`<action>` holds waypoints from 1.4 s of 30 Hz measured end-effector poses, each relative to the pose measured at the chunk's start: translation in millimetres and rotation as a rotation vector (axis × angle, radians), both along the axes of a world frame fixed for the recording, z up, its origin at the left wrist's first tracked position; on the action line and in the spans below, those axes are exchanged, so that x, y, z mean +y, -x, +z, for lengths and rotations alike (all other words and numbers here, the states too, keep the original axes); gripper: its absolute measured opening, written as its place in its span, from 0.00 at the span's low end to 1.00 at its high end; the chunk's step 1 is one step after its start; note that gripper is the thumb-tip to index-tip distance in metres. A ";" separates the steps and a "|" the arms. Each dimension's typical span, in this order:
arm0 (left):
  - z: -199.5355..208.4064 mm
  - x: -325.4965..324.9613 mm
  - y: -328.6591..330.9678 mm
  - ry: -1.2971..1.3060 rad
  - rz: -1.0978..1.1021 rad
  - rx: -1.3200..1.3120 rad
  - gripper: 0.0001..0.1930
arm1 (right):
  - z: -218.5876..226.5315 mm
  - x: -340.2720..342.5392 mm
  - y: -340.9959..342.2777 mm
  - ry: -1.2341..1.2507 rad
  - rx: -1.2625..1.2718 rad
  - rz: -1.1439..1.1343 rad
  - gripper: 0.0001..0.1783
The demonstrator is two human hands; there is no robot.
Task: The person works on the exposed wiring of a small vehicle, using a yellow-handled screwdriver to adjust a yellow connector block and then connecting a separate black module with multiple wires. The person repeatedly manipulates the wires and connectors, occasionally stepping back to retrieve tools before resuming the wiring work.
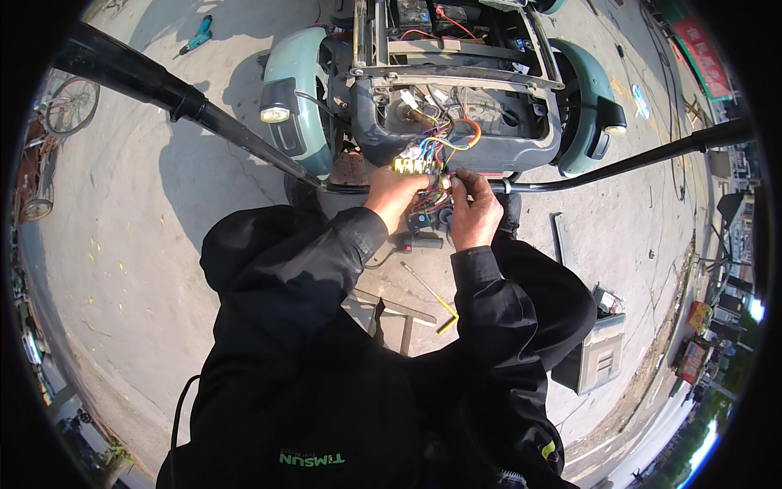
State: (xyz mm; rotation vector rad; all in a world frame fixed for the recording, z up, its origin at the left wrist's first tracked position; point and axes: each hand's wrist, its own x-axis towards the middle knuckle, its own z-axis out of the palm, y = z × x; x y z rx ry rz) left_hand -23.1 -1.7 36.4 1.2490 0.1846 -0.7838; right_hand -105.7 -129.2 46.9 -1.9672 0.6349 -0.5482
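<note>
The left hand (392,197) was curled around a multicoloured wiring harness (440,140), thumb laid across it, with a yellowish connector block (410,165) just beyond its fingers. The right hand (476,210), close beside it, pinched a small pale connector (445,184) of that harness between thumb and forefinger; the exact contact was too small to make out. The harness lay between the two hands and ran on past them into a dark grey plastic body panel (517,149). Just below the hands lay a black handlebar grip (423,241). Further below them, a screwdriver (446,323) with a yellow-and-black handle lay on the pavement (130,244). Beyond the left hand stood a grey-green fender (295,61) with a headlamp (275,115); its twin (588,81) stood beyond the right hand. Down and right of the right hand sat a grey box (601,363). Farthest off, up and left of the left hand, lay a teal power drill (197,37).
</note>
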 end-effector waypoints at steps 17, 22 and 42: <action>11.0 4.4 -3.1 0.108 -0.034 0.037 0.10 | -2.8 6.0 -13.4 0.611 0.017 0.130 0.08; 13.1 2.1 -3.8 0.104 0.007 0.075 0.09 | 0.9 2.5 -13.8 0.862 0.112 0.258 0.10; 5.8 4.1 -8.3 0.090 -0.064 0.058 0.10 | 11.3 4.1 -19.9 0.770 0.279 0.292 0.08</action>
